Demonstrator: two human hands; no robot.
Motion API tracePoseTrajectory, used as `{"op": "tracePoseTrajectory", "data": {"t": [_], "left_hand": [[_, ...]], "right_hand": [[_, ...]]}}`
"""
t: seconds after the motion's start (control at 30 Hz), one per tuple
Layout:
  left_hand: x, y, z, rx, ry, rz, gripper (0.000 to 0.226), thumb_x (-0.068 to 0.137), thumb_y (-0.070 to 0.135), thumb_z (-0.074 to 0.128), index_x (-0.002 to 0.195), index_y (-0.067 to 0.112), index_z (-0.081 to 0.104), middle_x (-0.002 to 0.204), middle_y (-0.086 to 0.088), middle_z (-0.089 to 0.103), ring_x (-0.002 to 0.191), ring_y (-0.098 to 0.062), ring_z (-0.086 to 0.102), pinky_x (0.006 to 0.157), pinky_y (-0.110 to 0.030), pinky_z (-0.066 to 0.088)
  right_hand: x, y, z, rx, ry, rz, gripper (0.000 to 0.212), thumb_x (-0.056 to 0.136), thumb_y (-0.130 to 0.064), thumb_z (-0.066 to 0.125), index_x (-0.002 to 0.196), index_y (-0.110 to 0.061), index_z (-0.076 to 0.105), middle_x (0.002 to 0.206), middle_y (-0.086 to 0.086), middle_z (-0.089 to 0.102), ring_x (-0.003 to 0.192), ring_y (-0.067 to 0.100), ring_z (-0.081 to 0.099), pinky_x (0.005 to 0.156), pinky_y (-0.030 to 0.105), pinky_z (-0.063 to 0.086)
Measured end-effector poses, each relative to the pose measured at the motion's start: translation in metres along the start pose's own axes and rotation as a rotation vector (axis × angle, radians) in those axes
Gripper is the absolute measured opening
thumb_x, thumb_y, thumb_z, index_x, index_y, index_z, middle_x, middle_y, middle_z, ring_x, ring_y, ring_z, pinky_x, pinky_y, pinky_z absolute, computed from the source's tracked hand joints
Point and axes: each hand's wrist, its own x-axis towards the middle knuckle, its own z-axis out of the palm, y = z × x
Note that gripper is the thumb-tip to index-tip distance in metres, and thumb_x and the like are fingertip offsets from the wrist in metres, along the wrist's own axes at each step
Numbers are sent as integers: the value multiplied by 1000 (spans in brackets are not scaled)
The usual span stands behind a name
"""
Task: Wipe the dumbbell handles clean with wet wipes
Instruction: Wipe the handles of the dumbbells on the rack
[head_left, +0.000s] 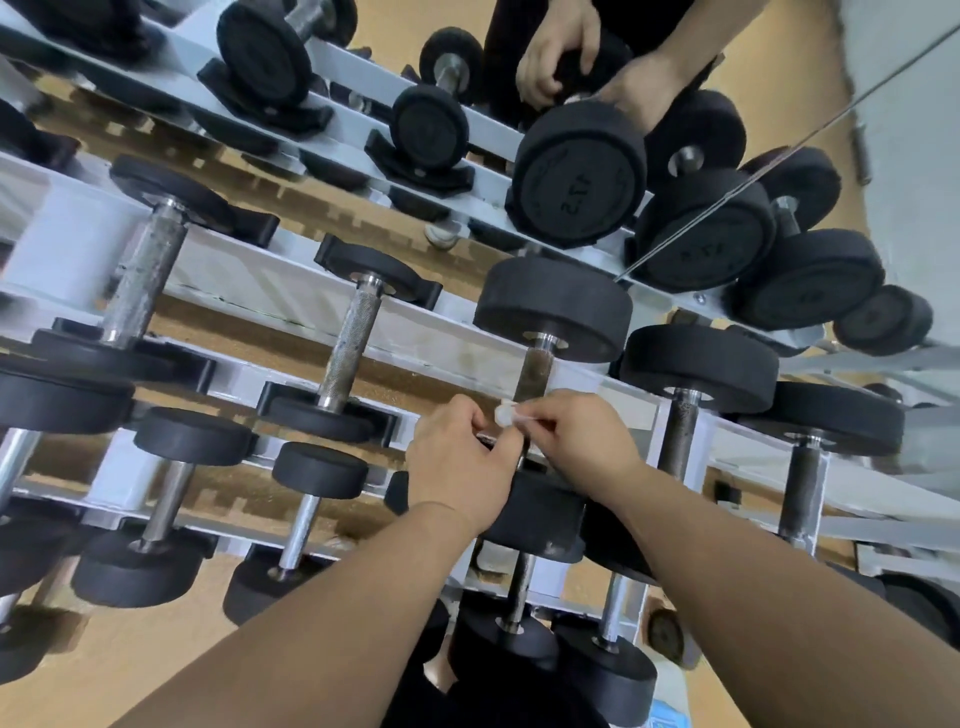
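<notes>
Currently, the left-hand grip (462, 457) and the right-hand grip (587, 441) meet fingertip to fingertip in front of the white dumbbell rack (291, 291). Both grips are closed on one small white wet wipe (505, 414). The left-hand grip pinches its left end with curled fingers. The right-hand grip pinches its right end between thumb and forefinger. The wipe is bunched into a small wad and sits between the two grips.

Directly behind the wipe, just above the right-hand grip, runs the dark handle (537, 371) of a black dumbbell (553, 306). Whether the wipe touches this handle cannot be told. The far head of that dumbbell lies above the grips. Its near head (540, 512) lies just below them, partly covered by both wrists.

To the left of the left-hand grip, a smaller dumbbell with a knurled steel handle (353, 338) rests in black rack saddles. To the right of the right-hand grip, another dumbbell shows a dark, pitted handle (680, 431).

Well above both grips, a mirror behind the rack shows the reflected hands (558, 57) over the reflected dumbbell heads. Below the forearms, a tan floor (130, 670) is in view.
</notes>
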Motion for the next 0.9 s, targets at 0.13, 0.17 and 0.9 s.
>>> {"op": "tracePoseTrajectory", "data": {"t": [0.13, 0.17, 0.9], "left_hand": [[1, -4, -7, -85, -42, -46, 31, 92, 46, 60, 73, 29, 42, 81, 6, 49, 91, -24, 50, 81, -38, 38], [0, -8, -11, -109, -70, -63, 32, 93, 47, 58, 72, 29, 42, 82, 4, 50, 92, -25, 51, 81, -37, 38], [-3, -43, -55, -120, -299, -132, 82, 49, 74, 85, 104, 24, 51, 100, 13, 50, 96, -13, 55, 81, -31, 53]], "right_hand": [[26, -16, -5, -45, 195, 217, 20, 96, -37, 61, 109, -32, 76, 100, -1, 74, 92, 21, 66, 80, 35, 54], [28, -18, -6, -72, 217, 238, 20, 96, -37, 61, 109, -32, 76, 100, -1, 73, 92, 22, 66, 79, 35, 54], [20, -40, -1, -191, 3, 144, 19, 92, -21, 64, 104, -23, 78, 94, 1, 74, 87, 23, 67, 71, 30, 49]]}}
